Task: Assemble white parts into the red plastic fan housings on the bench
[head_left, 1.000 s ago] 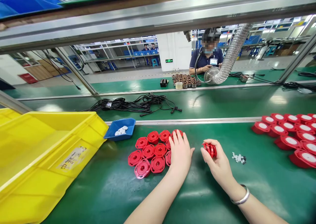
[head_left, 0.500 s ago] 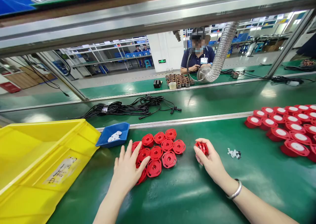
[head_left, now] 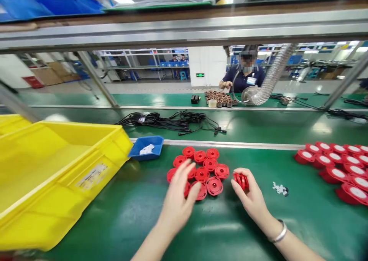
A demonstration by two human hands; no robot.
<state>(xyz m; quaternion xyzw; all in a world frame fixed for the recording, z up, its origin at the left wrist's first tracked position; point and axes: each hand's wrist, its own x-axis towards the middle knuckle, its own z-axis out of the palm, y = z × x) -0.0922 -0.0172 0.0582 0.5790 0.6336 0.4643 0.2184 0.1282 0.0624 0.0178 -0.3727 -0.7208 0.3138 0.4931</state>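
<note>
Several round red plastic parts (head_left: pixel 214 185) with slotted rims lie in a close cluster on the green bench top. My left hand (head_left: pixel 181 190) is over the cluster's near left side, its fingers apart and partly covering some parts; whether the fingertips touch them I cannot tell. To the right of the cluster, my right hand (head_left: pixel 253 197) is closed around a red plastic part (head_left: pixel 240 180), turned on edge between thumb and fingers. A small pile of white and black pieces (head_left: pixel 280 189) lies to the right of that hand.
At the left stands a large yellow bin (head_left: pixel 94 176), beside a small blue tray (head_left: pixel 146 155) with white pieces. Red parts with white discs (head_left: pixel 339 173) fill the right side. Black cables (head_left: pixel 172 121) lie behind the metal strip. A co-worker (head_left: pixel 244 76) sits opposite.
The view has shifted and levelled. My left hand has moved right, further over the red cluster. My right hand still holds the red part beside the cluster.
</note>
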